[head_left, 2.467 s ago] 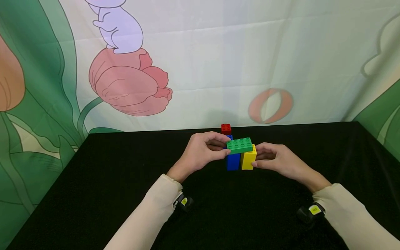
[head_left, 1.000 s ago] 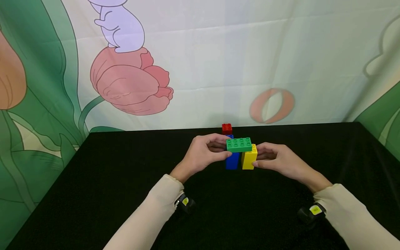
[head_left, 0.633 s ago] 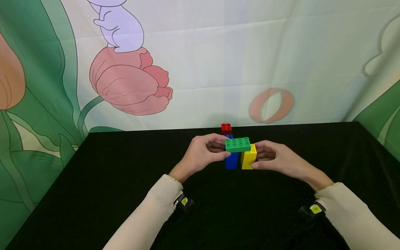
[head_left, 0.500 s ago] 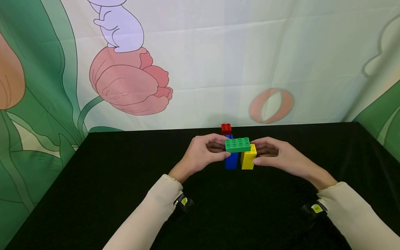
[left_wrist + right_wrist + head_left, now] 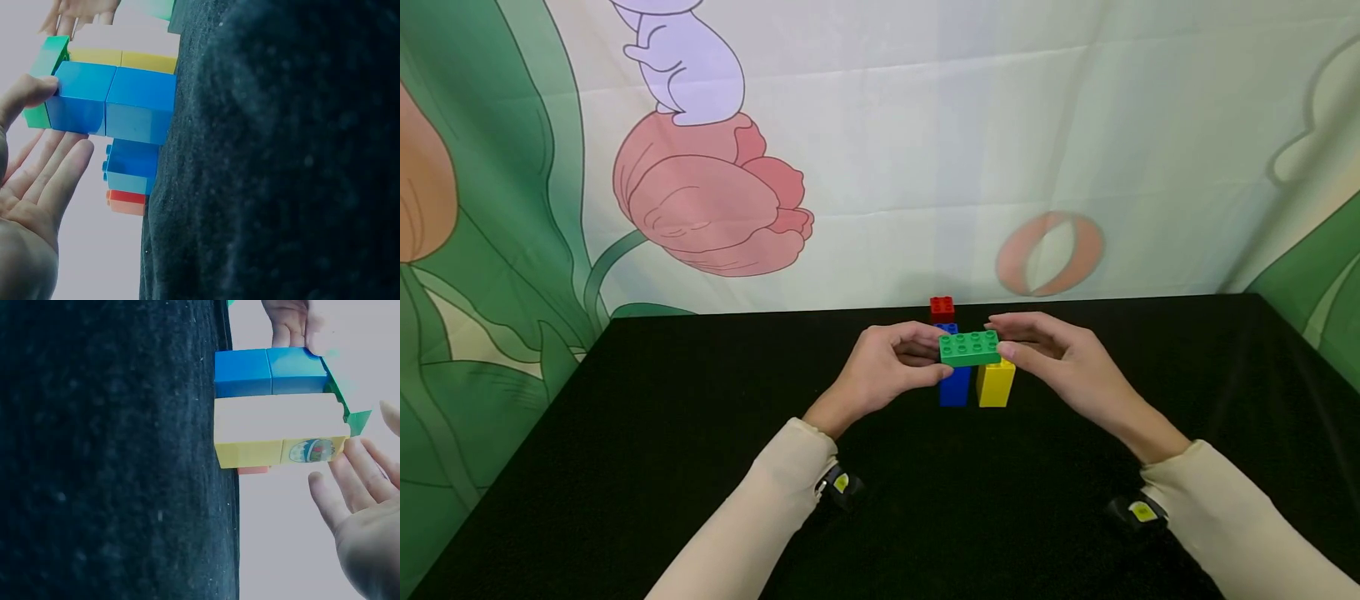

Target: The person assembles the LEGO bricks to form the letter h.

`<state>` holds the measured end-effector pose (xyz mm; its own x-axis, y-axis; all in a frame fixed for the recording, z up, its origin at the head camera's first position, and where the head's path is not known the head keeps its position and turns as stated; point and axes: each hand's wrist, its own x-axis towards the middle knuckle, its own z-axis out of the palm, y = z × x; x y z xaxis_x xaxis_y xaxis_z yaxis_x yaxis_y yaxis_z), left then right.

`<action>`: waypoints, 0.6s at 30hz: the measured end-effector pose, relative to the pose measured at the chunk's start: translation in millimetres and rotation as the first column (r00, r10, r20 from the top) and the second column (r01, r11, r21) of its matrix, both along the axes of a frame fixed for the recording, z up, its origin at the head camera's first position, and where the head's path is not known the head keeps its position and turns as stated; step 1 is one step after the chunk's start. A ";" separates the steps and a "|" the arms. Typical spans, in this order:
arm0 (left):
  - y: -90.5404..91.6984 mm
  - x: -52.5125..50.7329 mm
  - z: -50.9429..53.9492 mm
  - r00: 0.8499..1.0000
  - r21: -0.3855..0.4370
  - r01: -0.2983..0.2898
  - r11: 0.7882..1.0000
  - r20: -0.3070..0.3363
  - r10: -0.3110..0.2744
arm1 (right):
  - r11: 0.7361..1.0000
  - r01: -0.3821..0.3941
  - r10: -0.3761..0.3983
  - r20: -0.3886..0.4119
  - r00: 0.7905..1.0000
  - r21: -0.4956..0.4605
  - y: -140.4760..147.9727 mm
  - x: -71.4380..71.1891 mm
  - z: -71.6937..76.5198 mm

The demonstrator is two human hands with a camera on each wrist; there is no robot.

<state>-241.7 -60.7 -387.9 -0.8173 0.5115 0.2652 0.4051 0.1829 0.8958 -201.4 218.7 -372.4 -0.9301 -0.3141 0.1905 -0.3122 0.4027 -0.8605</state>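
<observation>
Head view: where is the green brick [image 5: 970,348]?

Across the tops of two upright stacks on the black-covered counter [image 5: 955,500], its left end over the blue stack [image 5: 954,388], its right end over the yellow stack [image 5: 995,387]. Whether it's fully pressed down, I can't tell.

And the hands?

The left hand [image 5: 887,367] pinches the green brick's left end between thumb and fingers. The right hand [image 5: 1067,367] has its fingers loosely extended at the other end, thumb apart from them; whether they touch it, I can't tell.

What's behind?

A low blue brick [image 5: 131,165] near the blue stack, then a red brick [image 5: 942,308] beyond.
</observation>
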 end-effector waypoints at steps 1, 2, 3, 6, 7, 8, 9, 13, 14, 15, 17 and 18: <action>-0.1 -0.2 -0.1 1.000 0.001 0.003 1.000 0.001 -0.003 | 1.000 0.001 -0.001 0.000 1.000 -0.002 -0.9 0.2 0.0; -0.2 -0.4 -0.3 1.000 0.003 0.006 1.000 0.002 -0.006 | 1.000 0.004 -0.004 -0.002 1.000 -0.003 -1.7 0.4 -0.2; -0.2 -0.6 -0.5 1.000 0.005 0.009 1.000 0.003 -0.009 | 1.000 0.004 -0.004 -0.003 1.000 -0.007 -2.2 0.5 -0.5; -0.4 -1.5 -1.3 1.000 0.008 0.016 1.000 0.002 -0.016 | 1.000 0.005 -0.005 -0.011 1.000 -0.005 -3.4 0.8 -0.8; -0.5 -1.7 -1.5 1.000 0.008 0.017 1.000 0.002 -0.017 | 1.000 0.006 -0.006 -0.014 1.000 -0.005 -3.4 0.7 -1.0; -0.5 -1.8 -1.6 1.000 0.009 0.019 1.000 0.000 -0.019 | 1.000 0.006 -0.006 -0.015 1.000 -0.004 -3.4 0.4 -1.4; -0.5 -1.8 -1.6 1.000 0.009 0.020 1.000 -0.001 -0.020 | 1.000 0.006 -0.006 -0.015 1.000 -0.002 -3.2 0.1 -1.7; -0.7 -1.6 -1.6 1.000 0.009 0.018 1.000 -0.003 -0.018 | 1.000 0.010 -0.010 -0.014 1.000 0.009 -1.6 -1.4 -4.3; -0.6 -1.5 -1.6 1.000 0.009 0.019 1.000 -0.003 -0.018 | 1.000 0.012 -0.012 -0.014 1.000 0.013 -1.1 -1.8 -5.0; -0.6 -1.5 -1.8 1.000 0.008 0.018 1.000 -0.003 -0.018 | 1.000 0.014 -0.014 -0.014 1.000 0.016 -0.6 -2.2 -5.7; -0.4 -1.6 -1.9 1.000 0.008 0.018 1.000 -0.004 -0.018 | 1.000 0.016 -0.015 -0.015 1.000 0.018 0.1 -2.6 -6.6; -0.2 -1.6 -2.1 1.000 0.009 0.018 1.000 -0.004 -0.018 | 1.000 0.016 -0.016 -0.016 1.000 0.018 0.3 -2.7 -6.9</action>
